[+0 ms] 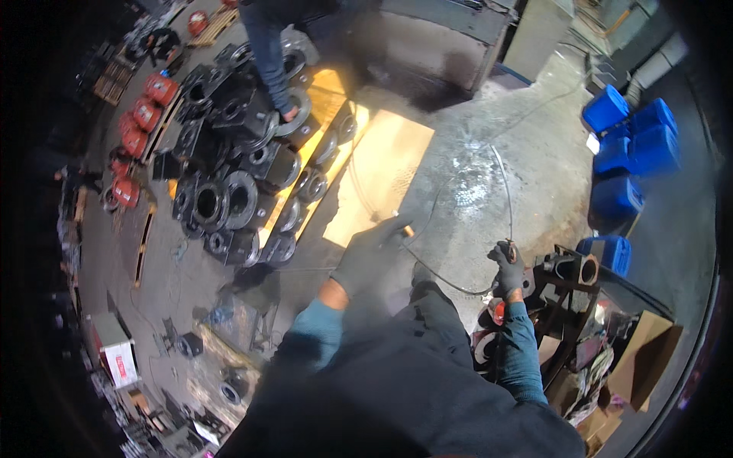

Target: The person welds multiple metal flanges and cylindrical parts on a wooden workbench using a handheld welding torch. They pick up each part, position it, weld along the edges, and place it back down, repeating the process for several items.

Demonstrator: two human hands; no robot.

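My left hand (372,252), in a grey glove, pinches the end of a thin dark hose or cable (444,279). A brass-coloured fitting (408,231) shows at its fingertips. From there the line sags across to my right hand (508,272), also gloved. That hand is closed around a small brownish metal piece (511,251), perhaps a clamp or handle; the fingers partly hide it. A lighter grey line (504,177) rises from it in a curve over the concrete floor. Ahead on the left, a flat cardboard sheet (389,172) lies beside stacked black flanged castings (240,197).
Another person's arm (269,63) reaches to a casting at the pile's far side. Yellow beams (329,94) edge the pile. Blue plastic jerrycans (615,149) line the right wall. A metal rack (572,286) and cardboard boxes (641,360) stand by my right arm. Red castings (146,111) sit at left.
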